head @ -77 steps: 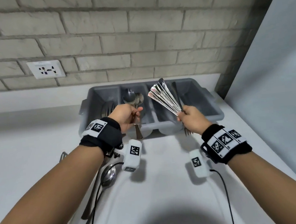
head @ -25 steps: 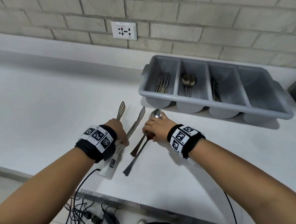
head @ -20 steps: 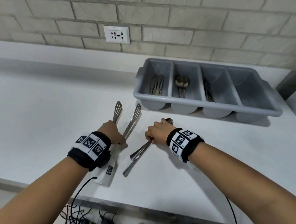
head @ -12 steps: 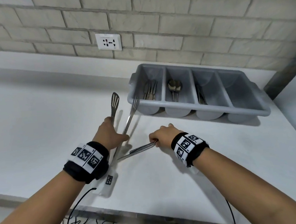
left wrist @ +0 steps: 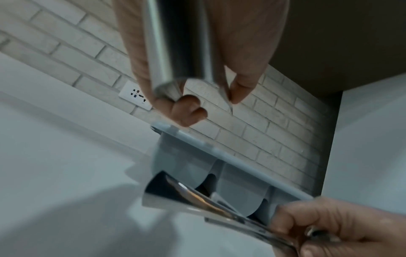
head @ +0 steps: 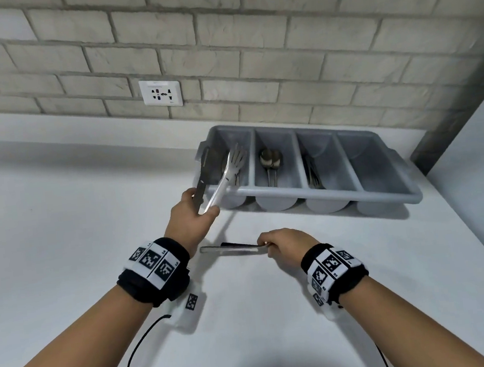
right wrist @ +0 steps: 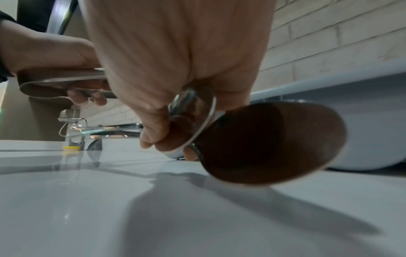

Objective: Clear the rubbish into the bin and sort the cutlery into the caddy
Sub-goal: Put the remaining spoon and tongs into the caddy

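Note:
My left hand (head: pixel 200 208) grips two metal forks (head: pixel 234 162) by their handles (left wrist: pixel 175 43). Their heads are raised over the leftmost compartment of the grey four-part caddy (head: pixel 339 193). My right hand (head: pixel 270 242) hovers low over the white counter (head: pixel 63 245) in front of the caddy and holds two spoons by their necks. The spoon handles (head: pixel 229 247) point left, and a bowl (right wrist: pixel 274 142) sticks out past the fingers. The second compartment holds spoons (head: pixel 271 158) and the third holds knives (head: pixel 310 170).
The caddy stands against a brick wall with a white socket (head: pixel 161 93). A grey upright panel (head: pixel 450 121) closes the counter on the right. The counter's front edge runs along the bottom, with cables below it. A tap (right wrist: pixel 72 125) stands far to the left.
Both hands picked cutlery off the counter. The left hand has lifted the two forks up to the caddy's left compartment. The right hand has gathered the spoons and turned their handles leftward.

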Tool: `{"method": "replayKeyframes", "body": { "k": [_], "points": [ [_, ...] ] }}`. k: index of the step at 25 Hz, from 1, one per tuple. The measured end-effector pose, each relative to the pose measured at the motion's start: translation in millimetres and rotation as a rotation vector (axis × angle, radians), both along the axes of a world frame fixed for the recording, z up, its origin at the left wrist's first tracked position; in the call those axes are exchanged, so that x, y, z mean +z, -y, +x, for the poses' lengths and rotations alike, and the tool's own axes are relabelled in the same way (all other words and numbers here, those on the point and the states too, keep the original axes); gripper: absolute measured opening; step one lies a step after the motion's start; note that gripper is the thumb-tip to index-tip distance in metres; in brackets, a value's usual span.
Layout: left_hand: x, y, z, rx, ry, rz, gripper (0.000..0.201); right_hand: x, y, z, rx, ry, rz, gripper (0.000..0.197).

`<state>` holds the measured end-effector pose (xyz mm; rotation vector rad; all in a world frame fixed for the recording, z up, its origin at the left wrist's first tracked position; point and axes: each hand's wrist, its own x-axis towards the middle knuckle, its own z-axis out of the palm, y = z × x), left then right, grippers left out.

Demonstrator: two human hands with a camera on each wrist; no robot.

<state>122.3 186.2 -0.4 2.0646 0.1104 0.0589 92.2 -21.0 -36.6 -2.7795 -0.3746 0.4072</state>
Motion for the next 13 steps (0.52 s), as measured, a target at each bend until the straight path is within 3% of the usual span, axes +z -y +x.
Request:
{"method": "replayKeyframes", "body": {
  "k": [4, 7, 10, 13],
  "points": [
    [8.4, 22.4, 12.5, -0.035, -0.055, -0.066, 0.063, -0.4, 23.5, -4.7, -0.094, 0.014, 0.162, 0.031],
    [18.6, 39.7, 23.7, -0.118, -0.140, -0.188, 0.075, 5.6, 42.6, -9.8, -0.129, 0.075, 0.179, 0.034],
    [29.0, 58.8, 33.3, -0.202, -0.181, -0.280, 0.051, 17.7, 65.9, -12.1, -0.186, 0.160, 0.154, 0.036],
    [38.6, 77.1, 42.9, -0.242, -0.172, -0.367, 0.050, 32.2, 89.6, -11.8, -0.250, 0.246, 0.123, 0.039]
  ]
}}
